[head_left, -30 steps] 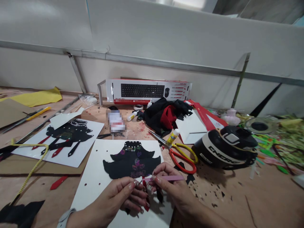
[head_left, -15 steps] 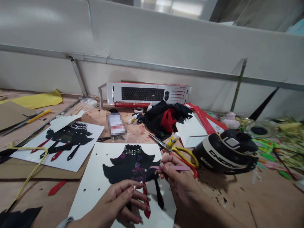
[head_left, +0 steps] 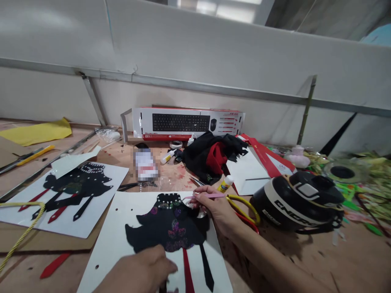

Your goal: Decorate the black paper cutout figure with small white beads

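Observation:
My right hand (head_left: pixel 215 205) is closed on pink tweezers (head_left: pixel 214 195). Their tips are over the upper right of a black fabric cutout (head_left: pixel 159 232), near the white beads (head_left: pixel 169 200) along its top. This cutout lies on a white sheet (head_left: pixel 105 244) and carries purple, glittery flower patterns. A red strip (head_left: pixel 187 268) and a black strip (head_left: pixel 207 268) hang from its lower edge. Low over the sheet's front is my left hand (head_left: pixel 142 268), slightly blurred with its fingers bent downward. Most of those fingers are hidden, so any hold cannot be made out.
A second beaded black cutout (head_left: pixel 77 183) lies on a sheet at left, beside yellow cord (head_left: pixel 23 238). Yellow-handled scissors (head_left: pixel 244 201), a glue stick (head_left: pixel 225 184) and a black bottle (head_left: pixel 297 203) stand close right. Behind are black fabric (head_left: pixel 198 156) and a keyboard box (head_left: pixel 183 122).
My right hand has moved the tweezers up and slightly left, toward the cutout's top. My left hand has drawn down and left, its fingers bending under. The view has shifted slightly.

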